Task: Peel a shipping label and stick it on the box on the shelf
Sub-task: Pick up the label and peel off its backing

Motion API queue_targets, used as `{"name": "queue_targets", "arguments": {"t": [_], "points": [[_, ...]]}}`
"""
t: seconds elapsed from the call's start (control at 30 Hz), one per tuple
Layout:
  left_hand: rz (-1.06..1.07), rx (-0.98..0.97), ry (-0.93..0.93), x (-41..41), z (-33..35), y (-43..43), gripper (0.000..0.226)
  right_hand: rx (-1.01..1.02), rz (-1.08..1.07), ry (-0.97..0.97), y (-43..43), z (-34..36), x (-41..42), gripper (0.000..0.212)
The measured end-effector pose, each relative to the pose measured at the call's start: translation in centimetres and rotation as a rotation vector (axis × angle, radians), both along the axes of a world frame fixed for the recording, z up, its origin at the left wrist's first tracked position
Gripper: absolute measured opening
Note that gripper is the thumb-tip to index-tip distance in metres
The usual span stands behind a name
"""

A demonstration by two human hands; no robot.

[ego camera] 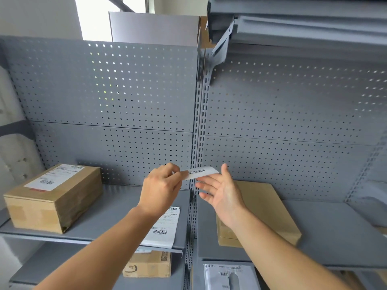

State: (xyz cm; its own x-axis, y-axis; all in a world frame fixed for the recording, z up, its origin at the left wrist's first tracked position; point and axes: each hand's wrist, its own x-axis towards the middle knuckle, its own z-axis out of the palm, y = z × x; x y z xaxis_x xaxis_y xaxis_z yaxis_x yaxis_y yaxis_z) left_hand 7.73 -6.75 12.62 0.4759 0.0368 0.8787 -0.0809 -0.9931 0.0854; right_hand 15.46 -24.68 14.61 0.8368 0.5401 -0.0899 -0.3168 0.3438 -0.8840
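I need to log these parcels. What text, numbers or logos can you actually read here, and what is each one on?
No text is legible.
Label pinched in the left hand: barcode only.
Labelled box: barcodes, print blurred.
Label sheets: barcodes, print too small.
Lower box: curved smile-like logo, QR-type code, no readable words.
Grey mailer: barcode, print blurred.
Plain box beside the open right hand: nothing printed.

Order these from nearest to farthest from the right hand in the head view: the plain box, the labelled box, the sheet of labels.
From the right hand:
1. Plain box, right shelf, directly under it.
2. Sheet of labels, left shelf's front edge.
3. Labelled box, far left.
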Motion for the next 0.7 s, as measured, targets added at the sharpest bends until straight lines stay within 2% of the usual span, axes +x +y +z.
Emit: {"name": "queue_targets", "arguments": {"t": [0.17,0.27,0.33,0.47,0.7], "points": [[0.013,0.034,0.075,0.0,-0.8,0.7,0.027,-0.077,-0.078,-0.102,-0.5,-0.5,0.4,0.015],[-0.050,0.027,0.183,0.4,-1.6,0.6,0.040,-0.114,-0.138,-0.162,-0.5,-0.7,0.7,0.013],[-0.109,-0.057,0.212,0.4,-1.6,0.1,0.051,-0.150,-0.172,-0.227,-0.6,-0.8,0.9,0.014],[-0.207,-0.171,0.179,0.1,-0.8,-2.4,0.033,-0.198,-0.187,-0.334,-0.9,-1.4,0.8,0.011],[-0.373,-0.336,0.148,1.5,-0.8,-4.7,0.024,-0.212,-0.206,-0.408,-1.2,-1.4,0.1,0.009]]}}
